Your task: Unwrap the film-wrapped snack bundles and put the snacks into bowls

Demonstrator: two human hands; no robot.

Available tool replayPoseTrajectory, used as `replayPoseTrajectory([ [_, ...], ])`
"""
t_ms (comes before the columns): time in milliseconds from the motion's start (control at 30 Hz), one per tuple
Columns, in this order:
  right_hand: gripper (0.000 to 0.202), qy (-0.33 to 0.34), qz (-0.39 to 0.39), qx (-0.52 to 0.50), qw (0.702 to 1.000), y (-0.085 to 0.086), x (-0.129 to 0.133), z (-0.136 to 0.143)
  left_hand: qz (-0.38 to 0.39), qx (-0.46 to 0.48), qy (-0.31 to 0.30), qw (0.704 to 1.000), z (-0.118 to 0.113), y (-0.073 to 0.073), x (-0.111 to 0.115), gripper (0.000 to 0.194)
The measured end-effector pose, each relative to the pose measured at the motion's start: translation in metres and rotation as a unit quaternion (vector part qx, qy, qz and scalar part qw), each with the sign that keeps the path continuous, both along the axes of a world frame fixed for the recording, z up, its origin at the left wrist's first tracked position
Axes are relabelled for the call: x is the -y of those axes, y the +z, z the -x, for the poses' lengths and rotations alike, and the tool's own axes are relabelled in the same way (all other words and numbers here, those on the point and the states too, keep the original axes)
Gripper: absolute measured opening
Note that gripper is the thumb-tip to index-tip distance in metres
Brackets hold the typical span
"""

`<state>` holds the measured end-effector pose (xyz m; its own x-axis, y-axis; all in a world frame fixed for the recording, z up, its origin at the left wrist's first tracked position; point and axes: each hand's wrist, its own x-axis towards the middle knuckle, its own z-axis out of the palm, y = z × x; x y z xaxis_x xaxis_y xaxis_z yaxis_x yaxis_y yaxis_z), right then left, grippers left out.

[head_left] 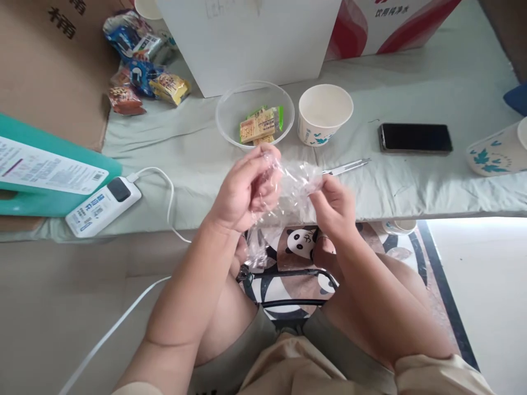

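A crumpled clear plastic bag (288,200) is stretched between my two hands, just in front of the table's near edge. My left hand (251,189) has its fingers closed on the bag's left side. On the right side, my right hand (334,204) pinches the film between thumb and fingers. Beyond them stands a clear plastic bowl (224,118) with several wrapped biscuits (259,125) in it. Beside the bowl is a white paper cup (323,118) with blue leaf prints. A slim metal utility knife (348,167) lies behind my right hand, partly hidden.
A black phone (415,137) and another paper cup (500,148) are at the right. At the left are a white power strip (102,206) with a cable, a teal container (53,170) and several snack packets (144,77). White boxes (251,44) line the back.
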<state>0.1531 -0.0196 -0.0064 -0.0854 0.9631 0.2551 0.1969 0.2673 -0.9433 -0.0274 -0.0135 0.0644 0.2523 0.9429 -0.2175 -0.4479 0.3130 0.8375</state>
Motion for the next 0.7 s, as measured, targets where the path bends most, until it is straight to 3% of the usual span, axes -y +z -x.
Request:
replayPoseTrajectory([
  [67,0.014,-0.028,0.026,-0.062,0.997,0.005,-0.001,-0.012,-0.068,-0.079,0.064,0.993,0.009,-0.011,-0.007,0.017],
  [167,0.017,-0.044,0.082,-0.135,0.987,0.011,-0.002,-0.027,-0.137,-0.190,0.184,0.955,0.026,-0.027,-0.020,0.014],
  [267,0.018,-0.083,0.137,-0.164,0.973,0.018,-0.002,-0.037,-0.150,-0.165,0.266,0.938,0.036,-0.037,-0.026,0.012],
  [333,0.018,-0.120,0.157,-0.199,0.960,0.020,-0.003,-0.042,-0.137,-0.112,0.259,0.949,0.033,-0.042,-0.023,0.023],
  [467,0.026,-0.156,0.171,-0.310,0.922,0.018,-0.008,-0.049,0.000,-0.047,0.106,0.993,0.012,-0.050,-0.006,0.060],
  [567,0.031,-0.150,0.212,-0.370,0.892,0.015,-0.011,-0.048,0.105,-0.028,0.031,0.994,-0.003,-0.053,0.001,0.070],
  [633,0.032,-0.140,0.230,-0.375,0.887,0.013,-0.013,-0.047,0.115,-0.024,0.056,0.992,-0.006,-0.051,0.000,0.065],
  [700,0.034,-0.134,0.240,-0.358,0.892,0.008,-0.015,-0.050,0.079,-0.018,0.123,0.989,-0.003,-0.045,-0.005,0.055],
])
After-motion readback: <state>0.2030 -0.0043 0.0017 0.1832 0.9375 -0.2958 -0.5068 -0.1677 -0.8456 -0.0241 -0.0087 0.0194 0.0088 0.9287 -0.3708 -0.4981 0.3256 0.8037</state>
